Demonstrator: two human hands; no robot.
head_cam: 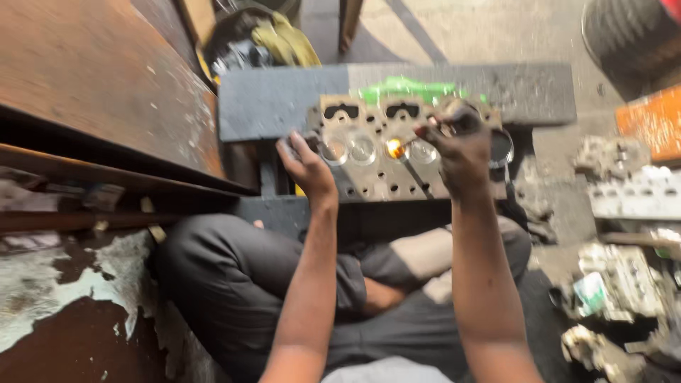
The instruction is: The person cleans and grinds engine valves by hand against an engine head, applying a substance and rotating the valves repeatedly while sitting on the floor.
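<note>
A grey metal cylinder head (pixel 383 174) with round valve seats and several holes lies across a dark block in front of me. My left hand (pixel 306 164) grips its left edge. My right hand (pixel 457 152) holds a thin rod-like tool (pixel 408 143) whose tip glows orange-yellow against the head's face, near the middle valve seats. The picture is blurred, so the tool's exact kind is unclear.
A dark grey slab (pixel 284 99) with a green patch (pixel 408 90) lies behind the head. A rusty metal surface (pixel 92 78) rises at the left. More engine parts (pixel 624 191) are heaped at the right, a tyre (pixel 631 35) at top right. My crossed legs in grey trousers (pixel 241 284) are below.
</note>
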